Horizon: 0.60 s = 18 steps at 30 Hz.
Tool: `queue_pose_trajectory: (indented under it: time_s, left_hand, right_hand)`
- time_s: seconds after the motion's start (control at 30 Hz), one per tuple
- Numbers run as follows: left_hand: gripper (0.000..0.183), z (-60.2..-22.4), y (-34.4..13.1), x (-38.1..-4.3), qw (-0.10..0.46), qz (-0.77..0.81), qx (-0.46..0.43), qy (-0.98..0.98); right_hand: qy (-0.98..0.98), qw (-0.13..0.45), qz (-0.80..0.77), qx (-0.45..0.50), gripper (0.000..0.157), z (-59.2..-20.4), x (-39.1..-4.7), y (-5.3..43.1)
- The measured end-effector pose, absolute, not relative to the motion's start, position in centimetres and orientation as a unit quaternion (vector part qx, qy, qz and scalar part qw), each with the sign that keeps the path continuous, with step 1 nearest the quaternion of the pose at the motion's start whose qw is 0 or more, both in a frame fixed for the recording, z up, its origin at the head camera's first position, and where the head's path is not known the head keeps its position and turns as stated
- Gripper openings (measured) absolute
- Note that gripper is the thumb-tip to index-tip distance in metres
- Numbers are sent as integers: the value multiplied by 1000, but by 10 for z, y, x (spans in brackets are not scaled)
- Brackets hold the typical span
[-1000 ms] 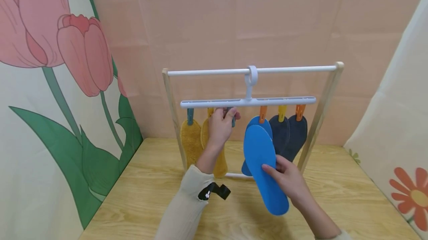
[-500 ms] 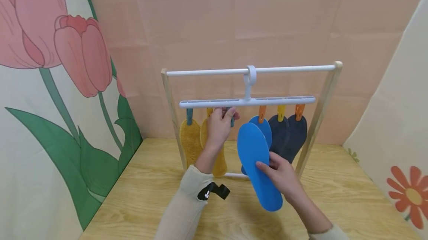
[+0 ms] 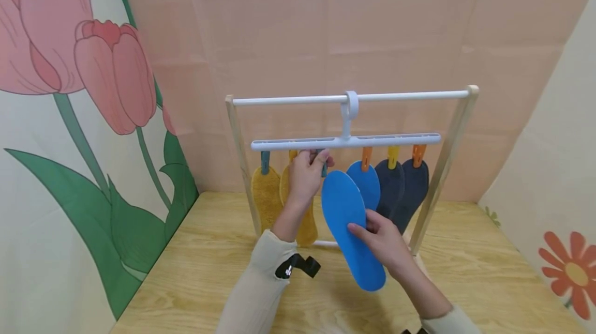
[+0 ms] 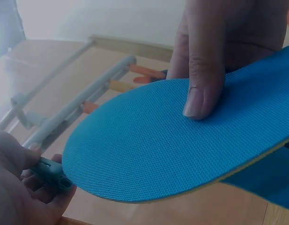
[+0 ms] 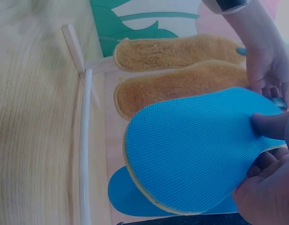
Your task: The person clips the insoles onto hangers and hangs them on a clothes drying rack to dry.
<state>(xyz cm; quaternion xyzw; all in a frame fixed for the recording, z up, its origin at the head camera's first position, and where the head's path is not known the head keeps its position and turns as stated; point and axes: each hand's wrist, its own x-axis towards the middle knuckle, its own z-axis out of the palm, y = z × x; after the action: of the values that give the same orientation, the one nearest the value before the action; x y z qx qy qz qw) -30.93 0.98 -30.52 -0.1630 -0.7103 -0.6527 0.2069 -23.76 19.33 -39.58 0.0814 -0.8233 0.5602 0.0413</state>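
Under the white hanger bar [image 3: 302, 143], my left hand [image 3: 304, 176] pinches a teal clip [image 4: 48, 172] between thumb and fingers. My right hand [image 3: 386, 243] grips a blue insole [image 3: 344, 210] by its side edge, thumb on the front face and fingers behind. The insole tilts, its upper end close to the clip; whether they touch I cannot tell. Behind it, a second blue insole [image 3: 369, 184] hangs from an orange clip [image 3: 367, 158]. Two mustard, fuzzy insoles [image 3: 266, 194] hang left of it, one partly hidden by my left hand. Two dark insoles [image 3: 414, 189] hang at the right.
The hanger hooks over the white top rod [image 3: 288, 101] of a stand with wooden side posts [image 3: 442, 168]. The stand is on a wood-grain table [image 3: 209, 267]. A pink cloth [image 3: 298, 24] covers the back, and flower-print cloths stand at both sides.
My right hand has carried the blue insole leftward and slightly up, toward the teal clip, showing more of the hanging blue insole. My left hand has stayed at the clip.
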Motion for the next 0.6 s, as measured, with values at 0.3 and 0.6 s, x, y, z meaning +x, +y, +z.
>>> queue_pose_trajectory:
  time_s: [0.3, 0.6]
  left_hand:
    - [23, -305, 10, -309, 199, -664, -162, -702]
    - [23, -305, 10, -308, 183, -681, -155, -692]
  right_hand:
    - [-825, 36, 558, 80, 44, -398, -240, 191]
    - [-823, 30, 562, 81, 44, -401, -242, 190]
